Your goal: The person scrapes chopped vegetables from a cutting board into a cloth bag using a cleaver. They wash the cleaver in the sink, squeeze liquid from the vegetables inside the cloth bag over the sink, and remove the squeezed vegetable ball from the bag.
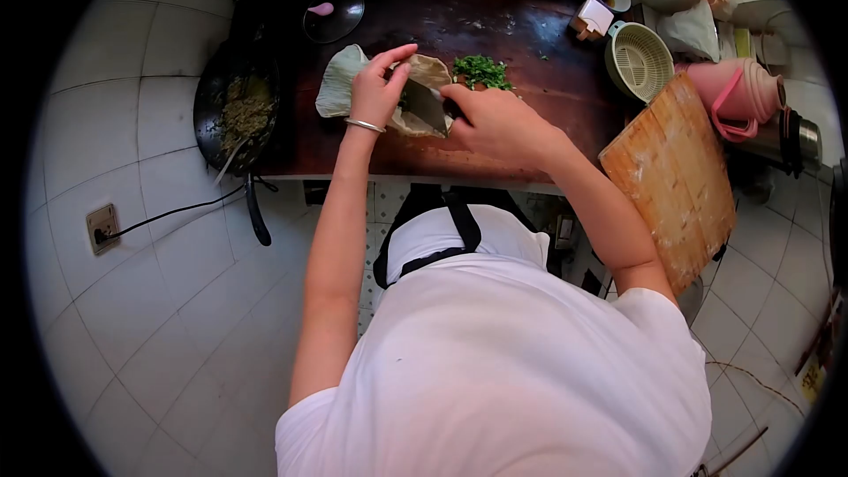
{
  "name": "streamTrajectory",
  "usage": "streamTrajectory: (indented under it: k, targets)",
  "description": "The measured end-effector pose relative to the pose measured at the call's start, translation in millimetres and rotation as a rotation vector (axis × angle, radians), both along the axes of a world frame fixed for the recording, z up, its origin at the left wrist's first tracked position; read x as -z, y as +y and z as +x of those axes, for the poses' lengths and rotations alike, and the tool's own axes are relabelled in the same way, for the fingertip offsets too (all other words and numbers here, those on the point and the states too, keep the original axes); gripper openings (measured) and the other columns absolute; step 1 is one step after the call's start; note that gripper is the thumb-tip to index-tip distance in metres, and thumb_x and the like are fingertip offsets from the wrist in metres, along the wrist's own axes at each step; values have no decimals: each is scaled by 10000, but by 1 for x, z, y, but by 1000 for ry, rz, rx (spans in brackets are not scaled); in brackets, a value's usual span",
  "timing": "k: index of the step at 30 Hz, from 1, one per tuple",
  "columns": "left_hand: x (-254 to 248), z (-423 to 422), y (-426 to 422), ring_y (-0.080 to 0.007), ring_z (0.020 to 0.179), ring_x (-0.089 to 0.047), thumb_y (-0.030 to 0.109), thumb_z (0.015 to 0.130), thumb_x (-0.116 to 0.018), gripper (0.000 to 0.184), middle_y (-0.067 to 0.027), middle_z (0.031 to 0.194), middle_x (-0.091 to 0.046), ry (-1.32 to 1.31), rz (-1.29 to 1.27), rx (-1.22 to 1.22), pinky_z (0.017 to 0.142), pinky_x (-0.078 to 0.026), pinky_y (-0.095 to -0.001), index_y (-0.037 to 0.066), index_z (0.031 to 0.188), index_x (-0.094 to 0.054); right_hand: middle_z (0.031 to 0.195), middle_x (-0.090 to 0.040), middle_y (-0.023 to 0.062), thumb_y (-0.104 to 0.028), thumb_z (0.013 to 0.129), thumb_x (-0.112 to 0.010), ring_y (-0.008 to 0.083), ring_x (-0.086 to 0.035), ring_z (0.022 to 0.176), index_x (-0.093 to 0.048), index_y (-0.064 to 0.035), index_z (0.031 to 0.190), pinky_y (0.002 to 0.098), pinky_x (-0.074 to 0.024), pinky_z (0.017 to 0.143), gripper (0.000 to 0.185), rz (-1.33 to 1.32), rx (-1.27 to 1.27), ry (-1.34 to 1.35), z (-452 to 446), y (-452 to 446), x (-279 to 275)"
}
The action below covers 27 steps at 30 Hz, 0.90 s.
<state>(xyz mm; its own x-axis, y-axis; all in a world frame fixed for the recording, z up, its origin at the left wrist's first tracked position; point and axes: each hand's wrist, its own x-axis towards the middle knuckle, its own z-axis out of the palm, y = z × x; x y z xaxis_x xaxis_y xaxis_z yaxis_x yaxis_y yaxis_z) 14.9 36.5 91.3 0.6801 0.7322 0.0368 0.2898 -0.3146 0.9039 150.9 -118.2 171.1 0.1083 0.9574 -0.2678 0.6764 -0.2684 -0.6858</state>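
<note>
My right hand (499, 124) is wrapped round the handle of a broad-bladed kitchen knife (427, 111). Its grey blade slants over a beige, uneven-edged surface (409, 129) on the dark worktop. Just left of the blade is my left hand (378, 88), a bangle at its wrist, with thumb and forefinger stretched out and apart. Some dark green bits show between that hand and the blade. A pale greenish, ruffled piece (340, 79), cloth or leaf, lies left of my left hand. Finely chopped greens (481, 71) are heaped beyond my right hand.
At the left, a black wok (209, 110) holds crumbly food and a utensil. A glass lid (336, 19) lies behind. On the right are a strainer basket (639, 62), a leaning wooden board (676, 181) and a pink flask (733, 93). The worktop's front edge (415, 175) runs before me.
</note>
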Motion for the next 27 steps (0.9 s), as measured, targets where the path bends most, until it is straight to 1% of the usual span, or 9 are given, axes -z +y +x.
streamTrajectory:
  k: [3, 7, 13, 16, 18, 19, 21, 23, 27]
  targets:
    - [-7, -12, 19, -48, 765, -573, 80, 858, -596, 288, -22, 1031, -670, -59, -33, -50, 710, -468, -201, 72, 1142, -643, 822, -639, 212, -169, 804, -481, 376, -614, 764, -548, -26, 1158, 448, -480, 727, 388, -63, -66, -35, -8, 29, -31]
    - [-2, -18, 29, -78, 829, -618, 72, 856, -586, 257, -47, 986, -685, -101, -99, -106, 728, -482, -214, 63, 1104, -653, 775, -639, 180, -160, 807, -503, 354, -613, 758, -585, -47, 1103, 457, -476, 692, 327, -72, -167, -270, -29, 44, -46]
    - [18, -21, 51, -64, 843, -606, 53, 855, -589, 256, -39, 1005, -678, -121, -103, -161, 743, -476, -201, 37, 1103, -652, 781, -632, 180, -158, 848, -519, 368, -599, 765, -550, -76, 1148, 457, -465, 679, 313, -82, -106, -259, -19, 14, -73]
    - [19, -26, 66, -84, 835, -623, 49, 843, -587, 243, -56, 976, -688, -98, -74, -197, 733, -480, -215, 47, 1073, -666, 862, -649, 150, -129, 866, -522, 301, -618, 780, -532, -56, 1167, 409, -470, 677, 310, -103, -26, -178, 2, -26, -83]
    - [31, -32, 76, -90, 832, -635, 55, 833, -591, 233, -58, 955, -698, -91, -57, -212, 729, -484, -222, 55, 1050, -677, 830, -609, 149, -100, 829, -526, 204, -594, 713, -534, -31, 1068, 342, -464, 643, 249, 174, 196, 214, 16, -61, -65]
    - [36, -35, 80, -90, 832, -635, 55, 833, -591, 233, -58, 955, -698, -92, -59, -209, 729, -484, -222, 55, 1050, -677, 830, -609, 149, -100, 829, -526, 204, -594, 713, -534, -31, 1068, 342, -464, 643, 249, 173, 198, 213, 22, -77, -55]
    - [43, -34, 81, -76, 829, -625, 48, 841, -590, 235, -41, 974, -690, -167, -190, -230, 727, -482, -215, 48, 1061, -672, 847, -543, 65, -66, 821, -501, 111, -514, 699, -473, -25, 1094, 248, -427, 637, 277, -103, 420, 645, 29, -111, -30]
    - [43, -34, 80, -67, 839, -613, 41, 848, -585, 238, -27, 988, -679, -167, -234, -221, 736, -478, -211, 41, 1072, -666, 826, -510, 22, -65, 818, -482, 83, -489, 676, -418, -32, 1114, 219, -412, 620, 305, -75, 396, 815, 20, -140, 10]
    - [44, -46, 89, -95, 906, -604, 24, 853, -580, 232, -42, 1005, -661, -134, -228, -270, 814, -471, -224, 15, 1073, -653, 768, -521, 21, -50, 826, -520, 76, -490, 609, -419, -49, 1064, 217, -400, 548, 259, 11, 726, 976, 2, -189, 72]
